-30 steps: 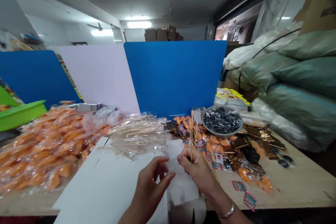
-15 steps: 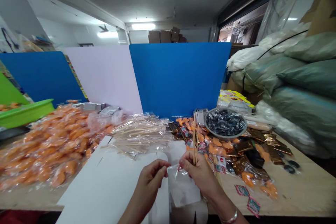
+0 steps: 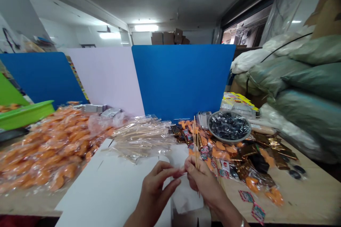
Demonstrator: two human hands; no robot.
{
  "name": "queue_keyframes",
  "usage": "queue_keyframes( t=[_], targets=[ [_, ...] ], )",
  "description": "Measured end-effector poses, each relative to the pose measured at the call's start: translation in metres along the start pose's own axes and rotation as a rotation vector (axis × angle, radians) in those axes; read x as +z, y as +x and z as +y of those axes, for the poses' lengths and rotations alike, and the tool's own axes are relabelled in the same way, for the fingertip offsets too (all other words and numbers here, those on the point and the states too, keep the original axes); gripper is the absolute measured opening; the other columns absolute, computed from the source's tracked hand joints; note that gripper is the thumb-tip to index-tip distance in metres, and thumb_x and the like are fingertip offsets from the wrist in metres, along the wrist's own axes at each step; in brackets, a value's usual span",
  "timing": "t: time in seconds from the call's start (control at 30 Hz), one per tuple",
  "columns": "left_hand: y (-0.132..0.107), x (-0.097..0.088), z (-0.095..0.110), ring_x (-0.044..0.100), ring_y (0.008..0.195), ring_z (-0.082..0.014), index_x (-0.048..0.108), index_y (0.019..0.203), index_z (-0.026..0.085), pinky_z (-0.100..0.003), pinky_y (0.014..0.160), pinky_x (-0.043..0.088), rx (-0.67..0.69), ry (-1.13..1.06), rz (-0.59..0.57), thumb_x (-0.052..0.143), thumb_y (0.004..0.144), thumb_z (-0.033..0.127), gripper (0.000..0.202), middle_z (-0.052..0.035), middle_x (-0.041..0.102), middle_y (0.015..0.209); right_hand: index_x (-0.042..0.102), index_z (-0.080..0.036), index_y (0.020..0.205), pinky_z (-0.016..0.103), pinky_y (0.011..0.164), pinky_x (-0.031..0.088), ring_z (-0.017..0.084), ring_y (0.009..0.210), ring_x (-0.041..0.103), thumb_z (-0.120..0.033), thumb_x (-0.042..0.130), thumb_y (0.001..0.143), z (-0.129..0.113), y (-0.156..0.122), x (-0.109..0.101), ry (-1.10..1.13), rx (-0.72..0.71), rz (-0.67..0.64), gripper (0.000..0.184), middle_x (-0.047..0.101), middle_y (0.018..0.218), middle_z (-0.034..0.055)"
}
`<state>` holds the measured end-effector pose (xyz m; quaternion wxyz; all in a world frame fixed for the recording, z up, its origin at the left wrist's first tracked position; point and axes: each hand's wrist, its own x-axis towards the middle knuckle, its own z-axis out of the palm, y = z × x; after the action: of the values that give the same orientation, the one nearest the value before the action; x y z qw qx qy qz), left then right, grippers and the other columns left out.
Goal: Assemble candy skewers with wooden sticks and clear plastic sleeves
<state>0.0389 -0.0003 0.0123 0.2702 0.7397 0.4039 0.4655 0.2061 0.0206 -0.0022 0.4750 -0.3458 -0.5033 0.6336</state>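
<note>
Movement: left hand (image 3: pixel 157 195) shifted rightward, its fingertips now meeting the right hand (image 3: pixel 205 184).
Right hand: clenched around a bundle of thin wooden sticks (image 3: pixel 196 145), which stand nearly upright above the fist.
Left hand: thumb and fingers pinching a scrap of clear plastic (image 3: pixel 182 172) beside the sticks; the exact hold is too small to tell.
Below the hands: white paper sheet (image 3: pixel 188 198), next to a white board (image 3: pixel 106 188).
Left of the hands: orange pieces in clear packets (image 3: pixel 50 152).
Ahead, left: bagged sticks (image 3: pixel 141 138).
Ahead, right: grey bowl of dark wrapped sweets (image 3: pixel 229 126).
Right of the hands: gold-brown packets (image 3: pixel 245 152) on a wooden tabletop (image 3: pixel 306 198).
Far right: bulging green sacks (image 3: pixel 301 88).
Beyond the hands: blue partition (image 3: pixel 181 81).
</note>
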Motion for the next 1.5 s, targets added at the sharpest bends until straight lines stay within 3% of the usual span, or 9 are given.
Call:
queue_keyframes(
  t=[0.2,0.33,0.47,0.53,0.67,0.83,1.1,1.33,1.5],
  targets=[
    [0.003,0.0,-0.021,0.058,0.078,-0.0184,0.074,0.081,0.022,-0.025,0.067,0.046,-0.142,-0.194,0.095,0.065,0.08,0.026,0.01,-0.0068,0.063,0.081,0.051,-0.018,0.074,0.022,0.044,0.021,0.008,0.046,0.028,-0.057,0.045,0.089,0.016,0.004,-0.007,-0.144,-0.093,0.051,0.043,0.033,0.054,-0.0071],
    [-0.004,-0.011,-0.034,0.05,0.06,-0.0097,0.072,0.071,0.018,-0.018,0.05,0.037,-0.487,-0.528,0.235,0.075,0.07,0.036,0.019,-0.0048,0.062,0.085,0.035,-0.021,0.053,0.027,0.052,0.027,0.012,0.052,0.034,-0.066,0.028,0.089,0.074,0.02,-0.04,-0.308,-0.213,0.27,0.059,0.034,0.053,-0.0027],
    [-0.014,-0.02,-0.04,0.04,0.052,-0.0019,0.066,0.068,0.014,-0.013,0.047,0.029,-0.693,-0.957,0.322,0.083,0.061,0.033,0.026,-0.0007,0.059,0.079,0.038,-0.022,0.055,0.028,0.051,0.03,0.015,0.051,0.038,-0.073,0.029,0.084,0.12,0.023,-0.056,-0.419,-0.08,0.235,0.059,0.036,0.052,-0.0021],
    [-0.017,-0.024,-0.041,0.031,0.045,0.0016,0.065,0.07,0.014,-0.012,0.043,0.024,-0.684,-1.096,0.271,0.081,0.065,0.033,0.026,0.0013,0.058,0.075,0.046,-0.021,0.067,0.028,0.052,0.031,0.016,0.054,0.04,-0.068,0.034,0.086,0.111,0.016,-0.053,-0.49,-0.114,0.148,0.052,0.04,0.057,-0.0023],
    [-0.022,-0.029,-0.04,0.022,0.039,0.003,0.063,0.07,0.013,-0.015,0.04,0.017,-0.61,-1.155,0.201,0.076,0.071,0.036,0.027,0.0035,0.053,0.07,0.052,-0.021,0.081,0.027,0.056,0.033,0.016,0.061,0.046,-0.057,0.034,0.092,0.048,-0.003,-0.041,-0.644,-0.29,-0.128,0.041,0.049,0.068,-0.0001],
    [-0.028,-0.034,-0.035,0.025,0.041,0.0017,0.061,0.066,0.012,-0.016,0.041,0.018,-0.646,-1.065,0.248,0.079,0.067,0.038,0.032,0.0032,0.052,0.069,0.055,-0.021,0.072,0.029,0.06,0.033,0.016,0.062,0.052,-0.036,0.034,0.097,-0.007,-0.011,-0.04,-0.968,-0.4,-0.163,0.036,0.055,0.064,0.0021],
    [-0.034,-0.034,-0.037,0.024,0.044,-0.0011,0.064,0.063,0.011,-0.016,0.041,0.014,-0.682,-0.961,0.233,0.08,0.064,0.041,0.034,0.0044,0.044,0.057,0.061,-0.021,0.074,0.028,0.059,0.033,0.016,0.064,0.058,-0.034,0.038,0.097,-0.018,-0.01,-0.04,-1.23,-0.391,-0.182,0.036,0.063,0.067,0.0021],
    [-0.03,-0.038,-0.034,0.041,0.054,-0.0031,0.069,0.064,0.014,-0.012,0.047,0.029,-0.8,-0.919,0.385,0.088,0.051,0.034,0.03,0.0007,0.057,0.069,0.064,-0.022,0.078,0.029,0.061,0.033,0.017,0.066,0.058,-0.034,0.042,0.096,-0.031,-0.013,-0.037,-1.332,-0.437,-0.18,0.031,0.063,0.069,0.0022],
    [-0.032,-0.037,-0.035,0.038,0.052,-0.0025,0.07,0.065,0.014,-0.013,0.045,0.026,-0.786,-0.899,0.36,0.087,0.053,0.035,0.029,0.001,0.057,0.071,0.065,-0.023,0.08,0.029,0.061,0.034,0.017,0.067,0.059,-0.036,0.04,0.097,-0.03,-0.013,-0.037,-1.389,-0.431,-0.177,0.033,0.063,0.071,0.002]
  ],
)
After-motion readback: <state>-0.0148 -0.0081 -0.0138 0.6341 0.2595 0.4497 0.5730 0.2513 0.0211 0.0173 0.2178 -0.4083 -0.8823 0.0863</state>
